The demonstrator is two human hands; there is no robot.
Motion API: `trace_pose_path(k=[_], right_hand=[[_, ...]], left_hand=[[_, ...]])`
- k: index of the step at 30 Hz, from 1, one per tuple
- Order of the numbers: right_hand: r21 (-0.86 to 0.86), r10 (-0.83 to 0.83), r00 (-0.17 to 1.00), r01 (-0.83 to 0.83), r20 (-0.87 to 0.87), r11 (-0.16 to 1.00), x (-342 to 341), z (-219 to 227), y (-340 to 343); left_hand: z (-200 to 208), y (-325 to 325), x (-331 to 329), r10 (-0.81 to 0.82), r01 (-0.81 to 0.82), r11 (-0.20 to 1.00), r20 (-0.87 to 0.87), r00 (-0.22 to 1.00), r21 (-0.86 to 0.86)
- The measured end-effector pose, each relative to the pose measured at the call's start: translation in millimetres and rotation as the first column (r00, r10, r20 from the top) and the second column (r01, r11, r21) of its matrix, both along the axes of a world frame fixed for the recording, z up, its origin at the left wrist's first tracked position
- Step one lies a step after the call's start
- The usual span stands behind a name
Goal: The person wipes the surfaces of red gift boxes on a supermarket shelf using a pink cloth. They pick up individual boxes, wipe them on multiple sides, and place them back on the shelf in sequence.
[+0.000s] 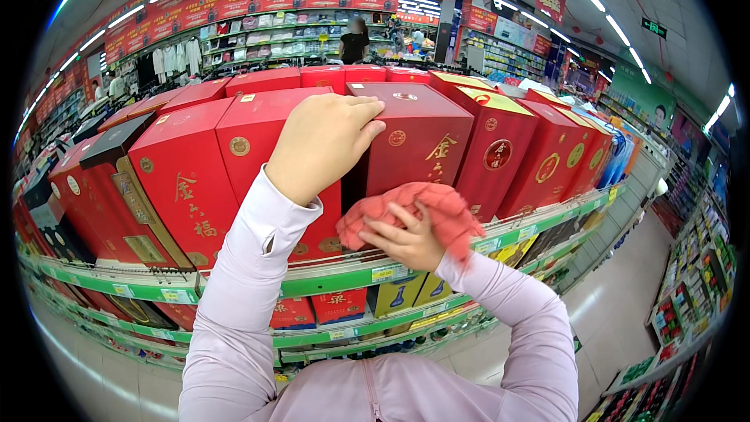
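Observation:
A dark red gift box (422,137) with gold lettering stands on the top shelf in front of me. My left hand (324,141) rests at its upper left edge, the fingers bent over the top. With my right hand (410,241) I grip a coral-red cloth (441,215), bunched and slightly blurred, against the lower front of the same box. Part of the cloth spreads out past my fingers toward the right. Left of the dark red box stands a brighter red box (262,137), partly hidden by my left hand and forearm.
More red boxes (183,180) and a black-and-gold box (129,187) line the shelf. A green shelf edge (301,287) with price tags runs below, above lower shelves of boxes. At the right are a tiled floor (625,289) and another rack (691,266). A person (355,43) stands far off.

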State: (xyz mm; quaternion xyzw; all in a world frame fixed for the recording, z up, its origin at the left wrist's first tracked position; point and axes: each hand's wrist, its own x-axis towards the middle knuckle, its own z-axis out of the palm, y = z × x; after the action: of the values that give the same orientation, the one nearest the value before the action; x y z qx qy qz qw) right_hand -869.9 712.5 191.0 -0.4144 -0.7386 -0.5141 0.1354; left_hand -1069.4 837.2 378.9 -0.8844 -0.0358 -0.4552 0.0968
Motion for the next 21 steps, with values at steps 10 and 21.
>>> trace_pose_path(k=[10, 21], right_hand=[[0.122, -0.072, 0.993, 0.084, -0.093, 0.989, 11.8, 48.8, -3.9], [0.262, 0.056, 0.969, 0.01, -0.242, 0.965, 45.0, 93.7, 2.7]], left_hand=[[-21.0, -21.1, 26.7, 0.133, -0.165, 0.978, 0.223, 0.966, 0.13], [-48.6, -24.7, 58.5, -0.036, 0.031, 0.999, 0.333, 0.942, 0.019]])
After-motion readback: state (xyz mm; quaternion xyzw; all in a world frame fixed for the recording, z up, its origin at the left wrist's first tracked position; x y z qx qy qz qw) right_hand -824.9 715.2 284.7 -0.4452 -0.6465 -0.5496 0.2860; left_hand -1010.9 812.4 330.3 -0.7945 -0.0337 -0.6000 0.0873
